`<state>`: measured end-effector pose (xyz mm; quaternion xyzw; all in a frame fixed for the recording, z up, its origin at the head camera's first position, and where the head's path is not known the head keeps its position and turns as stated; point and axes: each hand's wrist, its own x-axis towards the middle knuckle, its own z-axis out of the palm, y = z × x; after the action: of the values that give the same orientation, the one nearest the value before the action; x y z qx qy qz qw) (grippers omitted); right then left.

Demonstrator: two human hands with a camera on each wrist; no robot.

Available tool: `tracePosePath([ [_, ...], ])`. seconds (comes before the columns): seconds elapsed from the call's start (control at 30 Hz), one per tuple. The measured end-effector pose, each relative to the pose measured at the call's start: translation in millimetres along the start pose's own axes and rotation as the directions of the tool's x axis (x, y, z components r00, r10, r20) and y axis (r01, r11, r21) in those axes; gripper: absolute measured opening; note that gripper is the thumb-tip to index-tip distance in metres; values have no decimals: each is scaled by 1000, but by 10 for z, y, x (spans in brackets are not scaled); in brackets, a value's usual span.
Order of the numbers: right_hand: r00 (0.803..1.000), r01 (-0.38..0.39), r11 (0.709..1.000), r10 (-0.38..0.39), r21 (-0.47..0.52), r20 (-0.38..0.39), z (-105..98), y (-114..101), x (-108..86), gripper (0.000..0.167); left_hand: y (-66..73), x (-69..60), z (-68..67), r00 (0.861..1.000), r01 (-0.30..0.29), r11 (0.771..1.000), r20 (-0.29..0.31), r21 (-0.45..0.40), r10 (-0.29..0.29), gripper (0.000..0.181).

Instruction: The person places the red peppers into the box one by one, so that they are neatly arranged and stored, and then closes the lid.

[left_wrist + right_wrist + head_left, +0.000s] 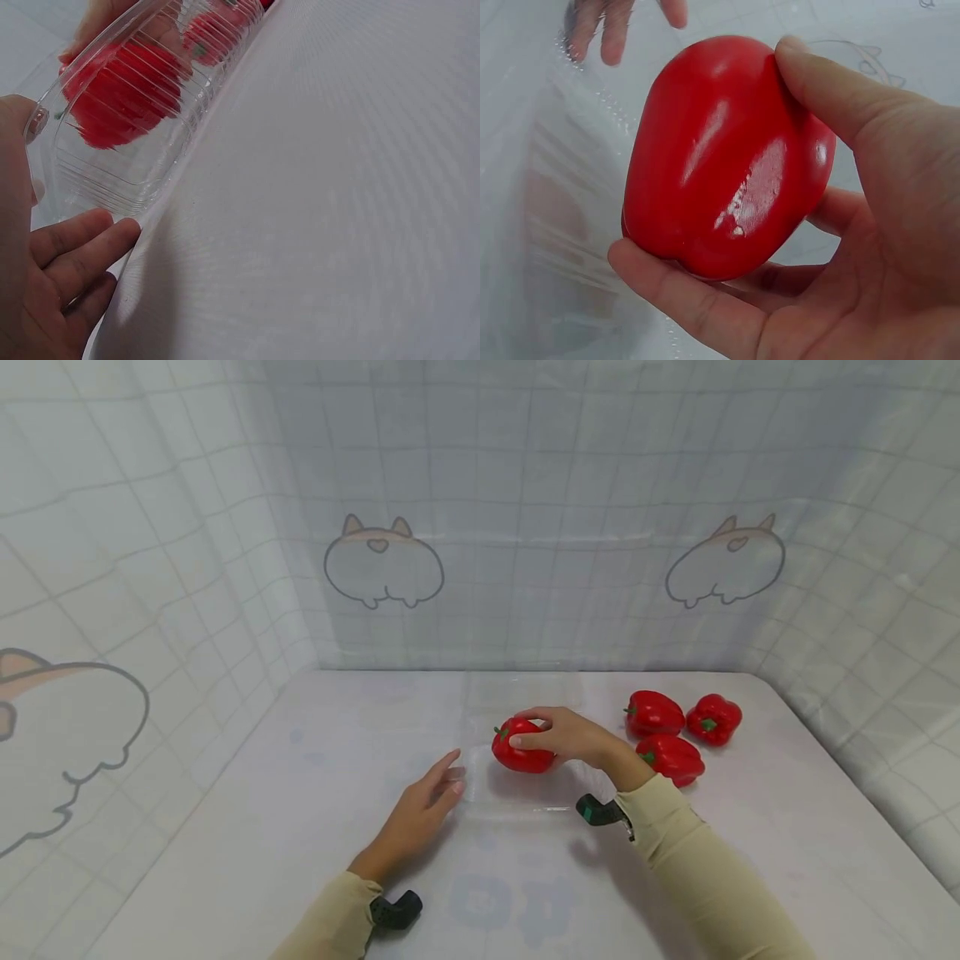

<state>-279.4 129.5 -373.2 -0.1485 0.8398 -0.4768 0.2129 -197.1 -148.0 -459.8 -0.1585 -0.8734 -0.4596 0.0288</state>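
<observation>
My right hand grips a glossy red bell pepper, thumb on one side and fingers round the other. The pepper is over a clear plastic container, its green stem toward the left. In the right wrist view the pepper fills the middle, with the right hand's thumb at its upper side. My left hand is at the container's left side, fingers loosely extended near its wall. Through the ribbed plastic of the container, the left wrist view shows the pepper. Whether the pepper touches the bottom I cannot tell.
To the right of the container lie three more red peppers: one at the back, one farther right and one in front, close to the right forearm. A white cloth covers the table; a gridded curtain surrounds it.
</observation>
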Motion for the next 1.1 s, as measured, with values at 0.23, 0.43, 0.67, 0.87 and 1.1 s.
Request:
tracePosePath([
  [0.23, 1000, -1, 998, 1, -61, 1, 79, -21, 50, 72, 2, -2, 12, 1000, 2, 1000, 4, 3, -2, 58],
  [0.43, 1000, 16, 993, -16, -114, 3, 137, -22, 112, 72, 21, -1, 3, 1000, -6, 1000, 13, -9, 6, 58],
  [0.67, 1000, 8, 984, -10, -177, -9, 173, -29, 161, 70, 30, -1, 0, 1000, 2, 1000, 22, -9, -2, 58],
  [0.87, 1000, 2, 982, 1, -188, 14, 183, -56, 167, 71, 35, -10, 5, 999, 40, 999, 23, 4, -41, 59],
  [1.1, 999, 15, 979, -9, -204, 31, 208, -99, 179, 69, 27, -4, -3, 1000, 14, 1000, 25, 7, -14, 59],
])
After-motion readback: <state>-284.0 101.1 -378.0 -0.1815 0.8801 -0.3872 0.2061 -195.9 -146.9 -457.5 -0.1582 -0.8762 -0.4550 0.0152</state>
